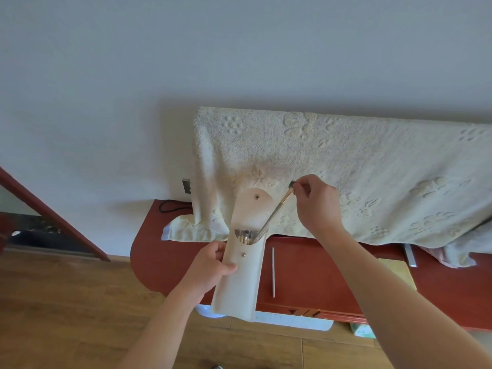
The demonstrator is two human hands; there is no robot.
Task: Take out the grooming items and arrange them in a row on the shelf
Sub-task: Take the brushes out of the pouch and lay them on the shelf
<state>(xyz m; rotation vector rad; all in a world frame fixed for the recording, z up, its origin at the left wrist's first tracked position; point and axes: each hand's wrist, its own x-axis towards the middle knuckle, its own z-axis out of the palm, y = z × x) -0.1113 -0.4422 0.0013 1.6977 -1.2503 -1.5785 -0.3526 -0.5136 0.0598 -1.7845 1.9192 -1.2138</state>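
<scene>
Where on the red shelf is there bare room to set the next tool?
Widest bare patch of the red shelf: between the thin stick and the yellow pad, in front of the towel. A smaller one at the rounded left end, left of the pouch. Crowded along the back, under the towel.

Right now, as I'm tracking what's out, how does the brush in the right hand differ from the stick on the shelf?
The brush is pinched by the right hand, its lower end in the pouch; the stick lies free on the shelf. The brush slants upward; the stick lies flat. The brush is golden; the stick pale. Both are long and slim.
</scene>
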